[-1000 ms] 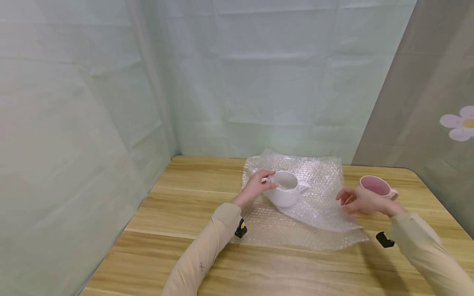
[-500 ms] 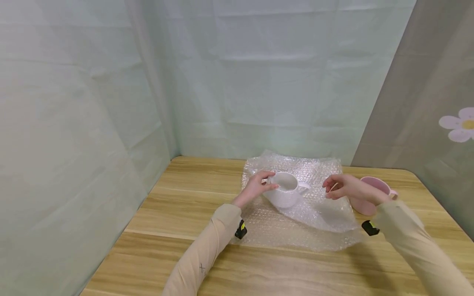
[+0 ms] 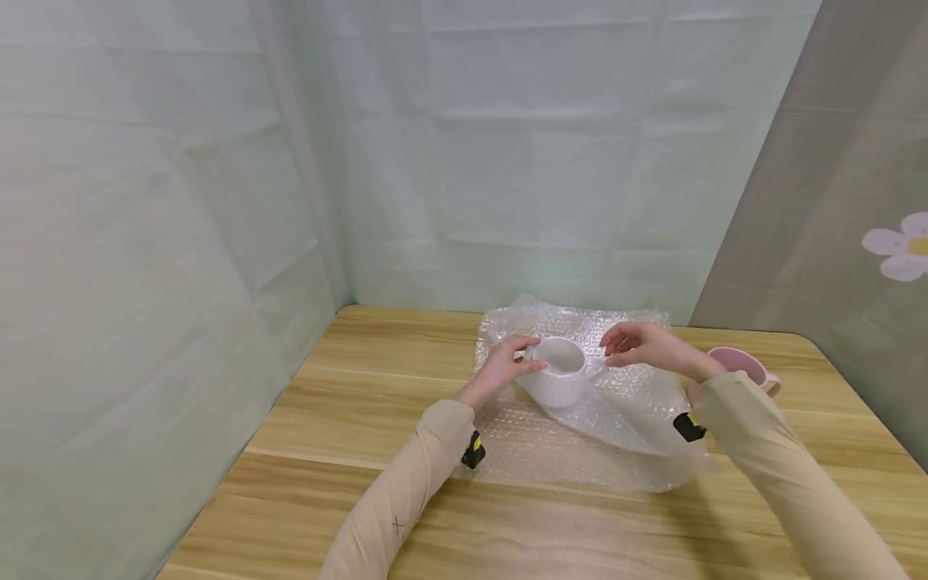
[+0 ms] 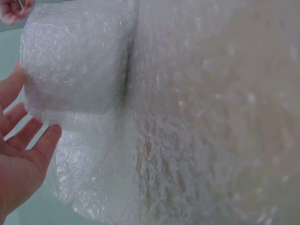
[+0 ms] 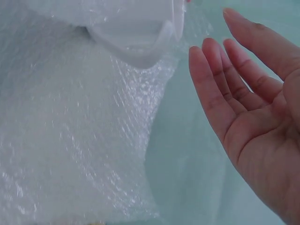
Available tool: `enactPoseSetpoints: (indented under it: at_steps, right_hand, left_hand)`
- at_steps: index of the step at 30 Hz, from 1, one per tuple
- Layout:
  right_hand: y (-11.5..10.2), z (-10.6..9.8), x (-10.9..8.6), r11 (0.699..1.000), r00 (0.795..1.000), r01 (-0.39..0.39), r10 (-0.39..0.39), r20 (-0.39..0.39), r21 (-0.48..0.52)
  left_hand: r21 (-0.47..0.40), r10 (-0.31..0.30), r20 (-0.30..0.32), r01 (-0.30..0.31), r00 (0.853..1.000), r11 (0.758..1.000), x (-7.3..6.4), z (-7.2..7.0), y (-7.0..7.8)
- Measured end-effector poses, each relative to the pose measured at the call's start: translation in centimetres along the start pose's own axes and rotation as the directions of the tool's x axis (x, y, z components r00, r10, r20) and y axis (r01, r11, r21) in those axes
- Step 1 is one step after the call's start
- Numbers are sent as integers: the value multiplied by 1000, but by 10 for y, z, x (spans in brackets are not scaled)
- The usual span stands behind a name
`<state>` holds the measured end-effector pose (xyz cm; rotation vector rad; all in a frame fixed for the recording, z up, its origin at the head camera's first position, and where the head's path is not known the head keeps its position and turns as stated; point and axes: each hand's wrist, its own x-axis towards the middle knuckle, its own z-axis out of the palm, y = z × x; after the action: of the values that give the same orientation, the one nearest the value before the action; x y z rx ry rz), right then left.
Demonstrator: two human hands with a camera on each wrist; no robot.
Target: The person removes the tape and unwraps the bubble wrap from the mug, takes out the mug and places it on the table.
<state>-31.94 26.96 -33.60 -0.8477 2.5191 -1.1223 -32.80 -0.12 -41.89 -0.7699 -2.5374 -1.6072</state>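
Note:
A white mug [image 3: 560,388] stands upright on a large sheet of bubble wrap [image 3: 573,459], its handle [image 5: 145,58] to the right. Part of the sheet is folded up over the mug's near and left sides. My left hand [image 3: 500,372] holds the wrap against the mug's left side, thumb and finger at the rim. In the left wrist view, that hand's fingertips [image 4: 55,131] press the wrapped wall. Just right of the handle, my right hand [image 3: 648,348] hovers above the sheet with fingers relaxed and nothing in them, as the right wrist view also shows.
A pink mug [image 3: 739,364] stands on the wooden table [image 3: 348,419] to the right, partly hidden behind my right forearm. Pale green curtains [image 3: 522,161] hang behind and to the left of the table. A grey-brown curtain hangs at the right.
My right hand has moved left, from beside the pink mug at the wrap's right edge to near the white mug's handle. My left hand stays at the white mug.

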Motion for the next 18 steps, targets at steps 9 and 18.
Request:
enactPoseSetpoints:
  at_steps: [9,18]
  right_hand:
    - [1,8,14,1000,997,21,-20,-69,15]
    - [14,20,24,996,988,87,-82,-133,28]
  left_hand:
    - [-11,-14,-4,14,1000,1000,1,1,-1]
    - [-25,-19,-6,19,1000,1000,0,0,1]
